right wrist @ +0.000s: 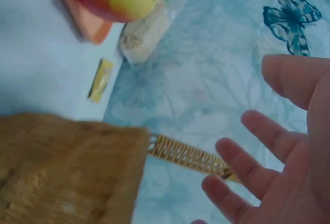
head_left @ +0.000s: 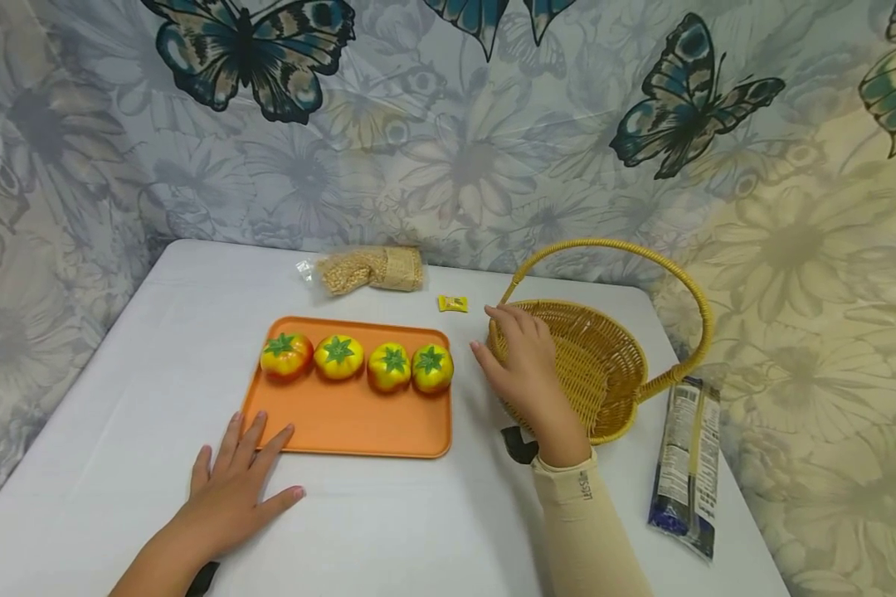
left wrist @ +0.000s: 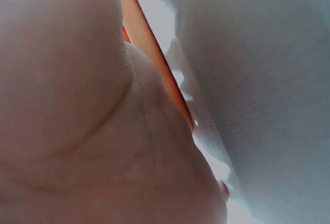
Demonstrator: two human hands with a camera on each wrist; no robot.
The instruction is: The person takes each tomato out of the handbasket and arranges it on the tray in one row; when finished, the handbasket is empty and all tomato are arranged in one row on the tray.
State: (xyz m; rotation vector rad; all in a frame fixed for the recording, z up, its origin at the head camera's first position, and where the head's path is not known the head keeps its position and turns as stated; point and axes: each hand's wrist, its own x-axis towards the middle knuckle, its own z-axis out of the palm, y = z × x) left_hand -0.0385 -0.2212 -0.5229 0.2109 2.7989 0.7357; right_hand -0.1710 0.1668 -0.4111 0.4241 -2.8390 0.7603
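My left hand [head_left: 233, 491] lies with fingers spread on the table, its fingertips at the near left edge of an orange tray [head_left: 358, 427]. Along the tray's far side sits a row of several red-and-yellow, tomato-like fruits [head_left: 338, 357] with green leafy tops. My right hand [head_left: 524, 361] is over the left side of a woven basket [head_left: 605, 365], holding nothing. In the right wrist view its fingers [right wrist: 268, 131] are spread and stand apart from the basket wall [right wrist: 67, 167]. The left wrist view shows mostly palm and a strip of the tray [left wrist: 149, 38].
At the back lies a clear bag of tan pieces [head_left: 377, 269], with a small yellow packet [head_left: 452, 304] to its right. The basket's tall handle [head_left: 698, 307] arches over its right side. A dark printed package [head_left: 687, 468] lies near the table's right edge.
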